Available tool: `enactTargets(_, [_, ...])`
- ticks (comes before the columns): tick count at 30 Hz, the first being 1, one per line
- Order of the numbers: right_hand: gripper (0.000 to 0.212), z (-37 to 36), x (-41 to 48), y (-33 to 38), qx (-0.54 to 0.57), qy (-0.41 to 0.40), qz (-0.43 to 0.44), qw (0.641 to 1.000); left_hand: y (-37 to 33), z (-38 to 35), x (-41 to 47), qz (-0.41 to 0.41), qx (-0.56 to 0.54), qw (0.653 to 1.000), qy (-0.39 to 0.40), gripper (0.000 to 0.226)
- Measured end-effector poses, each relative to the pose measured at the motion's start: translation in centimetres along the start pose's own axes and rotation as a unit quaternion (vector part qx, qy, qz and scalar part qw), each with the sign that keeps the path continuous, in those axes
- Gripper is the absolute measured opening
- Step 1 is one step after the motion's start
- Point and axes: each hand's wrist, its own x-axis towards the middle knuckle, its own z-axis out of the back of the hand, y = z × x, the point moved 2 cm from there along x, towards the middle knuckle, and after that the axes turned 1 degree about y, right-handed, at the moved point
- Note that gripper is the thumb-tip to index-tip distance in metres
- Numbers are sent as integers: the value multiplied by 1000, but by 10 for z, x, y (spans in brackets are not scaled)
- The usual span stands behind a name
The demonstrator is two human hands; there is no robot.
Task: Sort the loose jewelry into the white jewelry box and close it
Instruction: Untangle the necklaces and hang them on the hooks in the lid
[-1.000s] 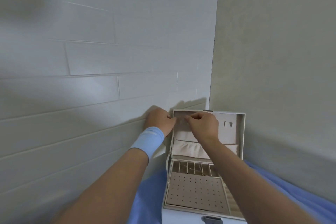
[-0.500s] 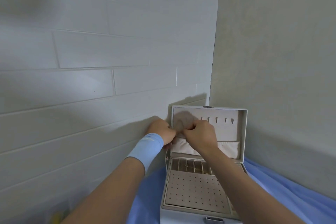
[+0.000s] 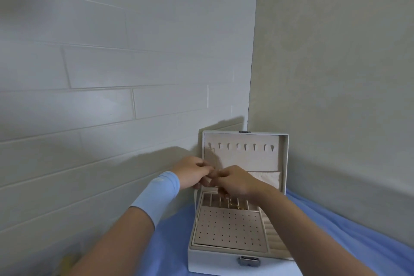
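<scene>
Step in hand, by the look: hanging a thin gold necklace (image 3: 213,155) inside the lid of the white jewelry box (image 3: 215,262), open on blue cloth (image 3: 170,242) w/ lid upright in the wall corner. Left hand (image 3: 192,172) & right hand (image 3: 235,180) together, fingertips meeting in front of the lid's lower part, both curled and pinching the chain as far as can be told. Upper end up at the leftmost hook, loose tail dangling under the right hand into the slotted row at the tray's back. Next move prob.: seat chain on hook, tuck slack into lid pocket (image 3: 266,178), release w/o snagging; fine pinch, barely any pull. After that, lid down & latch (image 3: 248,261). Count: 1 box, 1 necklace, 2 hands, 1 blue wristband (image 3: 156,195) on left wrist, 7 bare hooks (image 3: 245,146) + 1 w/ chain, 1 perforated earring panel (image 3: 228,228), 1 latch. Other loose pcs: none made out; yellowish blur (image 3: 69,262) bottom left, too unclear to name.
</scene>
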Motion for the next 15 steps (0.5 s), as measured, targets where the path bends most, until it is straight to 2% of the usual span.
enactTargets(4, [23, 14, -8, 5, -96, -21, 2, 995, 2, -17, 1, 29, -68, 997, 4, 23])
enactTargets(8, [24, 27, -15, 16, -167, -62, 39, 983, -1, -36, -4, 26, -208, 971, 116, 22])
enactTargets(12, [20, 38, -17, 17, -155, -113, 57, 980, 0, -47, -8, 33, -174, 970, 169, 23])
enactTargets(15, [18, 40, -18, 12, -132, -111, 54, 984, 2, -47, -10, 19, -151, 974, 170, 16])
